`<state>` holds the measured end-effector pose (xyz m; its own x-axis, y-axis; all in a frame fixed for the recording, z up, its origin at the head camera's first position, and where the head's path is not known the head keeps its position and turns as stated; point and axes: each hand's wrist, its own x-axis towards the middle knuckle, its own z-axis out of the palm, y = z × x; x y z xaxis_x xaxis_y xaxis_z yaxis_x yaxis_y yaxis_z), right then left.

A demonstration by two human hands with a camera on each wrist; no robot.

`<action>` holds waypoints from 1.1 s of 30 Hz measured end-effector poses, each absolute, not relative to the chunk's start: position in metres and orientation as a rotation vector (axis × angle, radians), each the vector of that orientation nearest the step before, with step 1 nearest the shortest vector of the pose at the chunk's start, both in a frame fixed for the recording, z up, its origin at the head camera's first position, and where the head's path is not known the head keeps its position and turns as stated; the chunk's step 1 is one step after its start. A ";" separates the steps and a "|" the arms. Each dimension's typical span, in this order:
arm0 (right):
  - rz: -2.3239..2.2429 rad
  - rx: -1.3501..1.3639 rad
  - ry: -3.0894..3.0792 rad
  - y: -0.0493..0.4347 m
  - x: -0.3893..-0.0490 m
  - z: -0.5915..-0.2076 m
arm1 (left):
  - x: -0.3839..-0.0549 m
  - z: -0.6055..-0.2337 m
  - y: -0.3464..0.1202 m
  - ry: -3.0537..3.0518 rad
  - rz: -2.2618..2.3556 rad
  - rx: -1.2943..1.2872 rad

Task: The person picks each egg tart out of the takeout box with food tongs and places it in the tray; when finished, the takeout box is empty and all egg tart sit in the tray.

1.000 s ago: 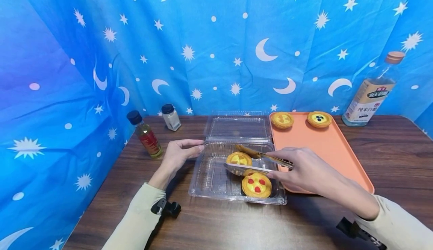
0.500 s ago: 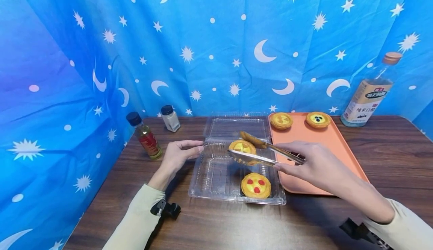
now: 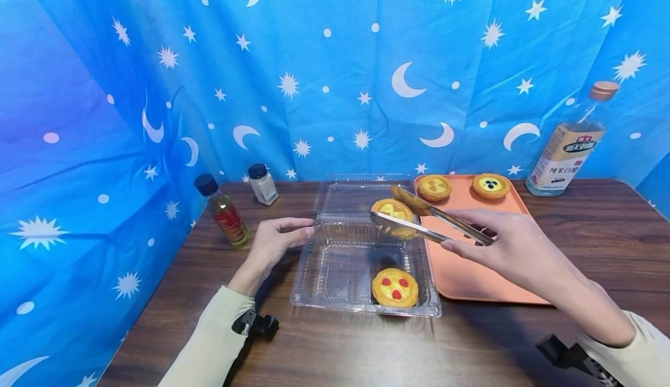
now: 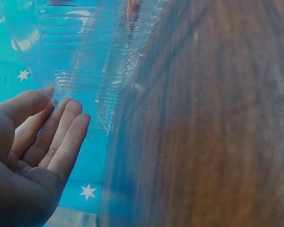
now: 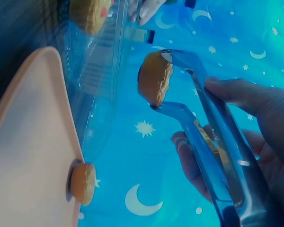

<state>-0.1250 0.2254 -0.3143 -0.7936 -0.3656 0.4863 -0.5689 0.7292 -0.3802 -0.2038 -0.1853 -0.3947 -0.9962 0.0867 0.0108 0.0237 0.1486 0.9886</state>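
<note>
My right hand grips metal tongs, whose tips squeeze an egg tart with pale yellow pieces on top. That tart hangs in the air over the back right of a clear plastic container; the right wrist view shows it side-on between the tong tips. Inside the container's front right sits another egg tart with three red spots. With thumb and forefinger, my left hand pinches the container's left rim near the back corner; its other fingers stay extended in the left wrist view.
An orange tray adjoins the container's right side, with two tarts at its far end. Behind it stands a large vinegar bottle. A small sauce bottle and a black-capped shaker stand left. The container's lid lies folded back.
My right hand has lifted the tart out of the container with the tongs and moved it back and to the right. My left hand stays at the rim.
</note>
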 end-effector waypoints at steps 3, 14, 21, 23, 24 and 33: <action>0.700 0.699 -2.523 0.231 -0.126 -0.314 | -0.204 -0.395 -0.185 2.337 2.018 0.114; 0.618 0.523 -2.558 0.257 -0.133 -0.317 | -0.203 -0.393 -0.185 2.343 2.016 0.129; 0.586 0.463 -2.569 0.270 -0.142 -0.321 | -0.203 -0.394 -0.185 2.346 2.008 0.131; 0.568 0.440 -2.591 0.273 -0.145 -0.323 | -0.203 -0.394 -0.185 2.349 2.007 0.135; 0.564 0.429 -2.602 0.275 -0.146 -0.324 | -0.203 -0.394 -0.185 2.348 2.008 0.137; 0.569 0.377 -2.699 0.285 -0.158 -0.334 | -0.203 -0.394 -0.186 2.362 1.997 0.138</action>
